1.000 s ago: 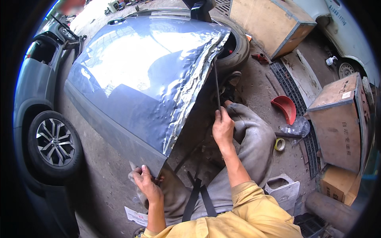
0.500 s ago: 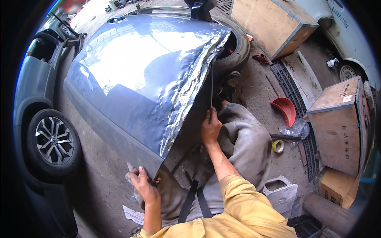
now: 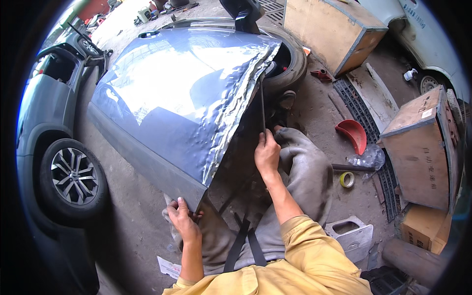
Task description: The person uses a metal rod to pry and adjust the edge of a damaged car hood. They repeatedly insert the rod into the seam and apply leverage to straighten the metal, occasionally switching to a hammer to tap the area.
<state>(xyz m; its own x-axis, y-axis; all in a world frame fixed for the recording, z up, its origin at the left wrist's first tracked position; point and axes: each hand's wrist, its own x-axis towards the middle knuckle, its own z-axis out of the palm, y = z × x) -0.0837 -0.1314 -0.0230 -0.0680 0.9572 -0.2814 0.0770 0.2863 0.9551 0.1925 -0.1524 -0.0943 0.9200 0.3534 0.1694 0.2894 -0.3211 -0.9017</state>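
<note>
A blue-grey car door panel [image 3: 147,137] lies tilted before me, glossy, with a badly dented, crumpled strip along its right edge; its far end is over a tyre [image 3: 295,59]. My left hand [image 3: 184,216] grips the near lower corner, thumb on top and fingers curled beneath. My right hand [image 3: 267,150] is closed around a thin metal rod [image 3: 263,110], whose upper end reaches to the underside of the crumpled edge. My legs in grey trousers [image 3: 305,177] are bent under and beside the panel; a shoe shows near the tyre.
A dark car [image 3: 49,123] stands at left, a white vehicle [image 3: 430,54] at upper right. Wooden crates [image 3: 413,152], a red curved scoop [image 3: 351,132], tape roll [image 3: 346,179], plastic bag [image 3: 368,158], black grating [image 3: 359,108], metal plate [image 3: 354,236] and cylinder [image 3: 408,258] lie at my right.
My right hand and the rod have shifted a little left since a second ago, with a slight move back upward most recently. My left hand keeps its grip on the corner.
</note>
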